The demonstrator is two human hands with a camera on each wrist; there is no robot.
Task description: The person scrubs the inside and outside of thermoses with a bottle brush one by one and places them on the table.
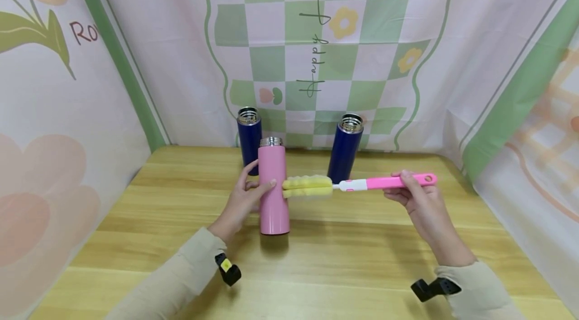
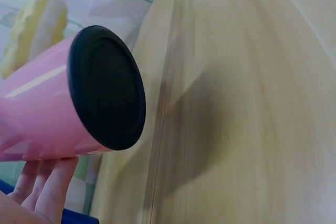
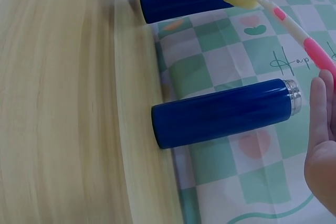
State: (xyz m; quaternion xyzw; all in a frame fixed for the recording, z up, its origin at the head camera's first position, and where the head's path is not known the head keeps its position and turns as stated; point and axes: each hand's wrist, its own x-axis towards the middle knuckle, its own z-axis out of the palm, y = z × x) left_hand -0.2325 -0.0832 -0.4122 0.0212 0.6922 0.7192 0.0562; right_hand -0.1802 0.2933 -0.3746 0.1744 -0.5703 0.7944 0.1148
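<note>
My left hand (image 1: pixel 238 204) grips a pink thermos bottle (image 1: pixel 274 212) around its middle, thumb across the front. The bottle is lidless, with a bare metal neck at the top. In the left wrist view its black base (image 2: pixel 107 90) shows, raised off the tabletop. My right hand (image 1: pixel 424 205) holds a bottle brush by its pink handle (image 1: pixel 384 182), thumb on top. The brush lies level, and its yellow sponge head (image 1: pixel 309 187) points left, its tip right at the bottle's side. In the right wrist view the fingers (image 3: pixel 319 111) lie along the handle's end.
Two dark blue thermos bottles, one at back left (image 1: pixel 250 134) and one at back right (image 1: pixel 346 151), stand uncapped on the wooden table (image 1: pixel 353 270). Behind them hangs a checked, flowered curtain (image 1: pixel 316 64), with more patterned cloth on both sides.
</note>
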